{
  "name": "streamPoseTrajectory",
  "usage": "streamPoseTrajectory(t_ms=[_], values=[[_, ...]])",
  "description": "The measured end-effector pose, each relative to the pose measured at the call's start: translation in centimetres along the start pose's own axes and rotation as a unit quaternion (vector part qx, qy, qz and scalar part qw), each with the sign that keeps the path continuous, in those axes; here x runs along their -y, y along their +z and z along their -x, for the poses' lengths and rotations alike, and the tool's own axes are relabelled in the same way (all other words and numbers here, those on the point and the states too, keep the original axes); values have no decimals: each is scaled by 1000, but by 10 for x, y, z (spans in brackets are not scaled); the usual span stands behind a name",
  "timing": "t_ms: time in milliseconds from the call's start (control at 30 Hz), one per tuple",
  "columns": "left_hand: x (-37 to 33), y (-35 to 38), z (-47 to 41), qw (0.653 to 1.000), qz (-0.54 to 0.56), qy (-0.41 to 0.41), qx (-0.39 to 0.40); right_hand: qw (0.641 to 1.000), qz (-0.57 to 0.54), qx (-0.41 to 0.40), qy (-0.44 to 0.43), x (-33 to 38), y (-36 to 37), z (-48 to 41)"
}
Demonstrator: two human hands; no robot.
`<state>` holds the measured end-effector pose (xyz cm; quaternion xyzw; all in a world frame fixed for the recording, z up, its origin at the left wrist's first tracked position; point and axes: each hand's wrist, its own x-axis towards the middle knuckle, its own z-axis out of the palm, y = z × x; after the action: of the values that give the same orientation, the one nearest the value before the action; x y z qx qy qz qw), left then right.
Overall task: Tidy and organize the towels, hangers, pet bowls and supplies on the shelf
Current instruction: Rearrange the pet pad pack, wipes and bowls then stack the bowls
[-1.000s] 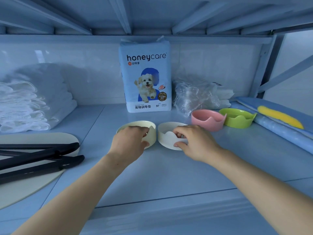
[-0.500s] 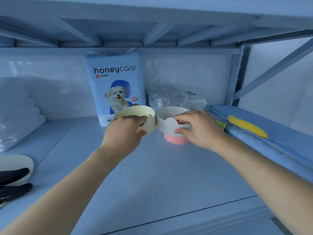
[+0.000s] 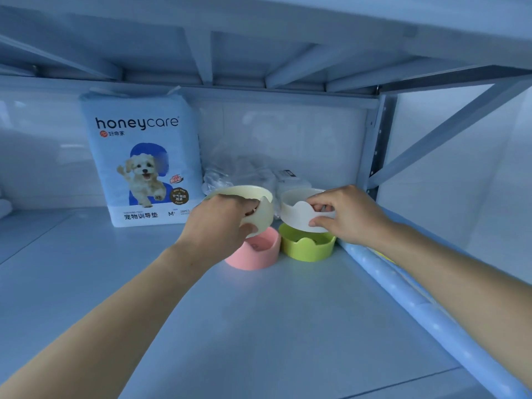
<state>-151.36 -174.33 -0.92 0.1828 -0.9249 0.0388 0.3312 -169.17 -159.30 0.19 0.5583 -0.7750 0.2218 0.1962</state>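
My left hand grips a cream pet bowl by its rim and holds it in the air just above a pink bowl that stands on the shelf. My right hand pinches the rim of a white pet bowl, lifted directly over a green bowl. The pink and green bowls sit side by side, nearly touching.
A blue-and-white pack of pet training pads stands upright at the back left. A crumpled clear plastic bag lies behind the bowls. A rolled blue mat runs along the right side beside the shelf's upright post.
Both hands have lifted the cream and white bowls off the shelf and carried them right and back, so they now hover over the pink and green bowls. The view has swung right.
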Motion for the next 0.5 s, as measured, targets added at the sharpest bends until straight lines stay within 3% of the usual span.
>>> streamPoseTrajectory(t_ms=[233,500], values=[[-16,24,-5,1000,0,-25,7,999,-26,37,-4,-30,24,-10],[-14,51,0,998,-25,33,-48,999,12,30,-21,-48,50,-18]])
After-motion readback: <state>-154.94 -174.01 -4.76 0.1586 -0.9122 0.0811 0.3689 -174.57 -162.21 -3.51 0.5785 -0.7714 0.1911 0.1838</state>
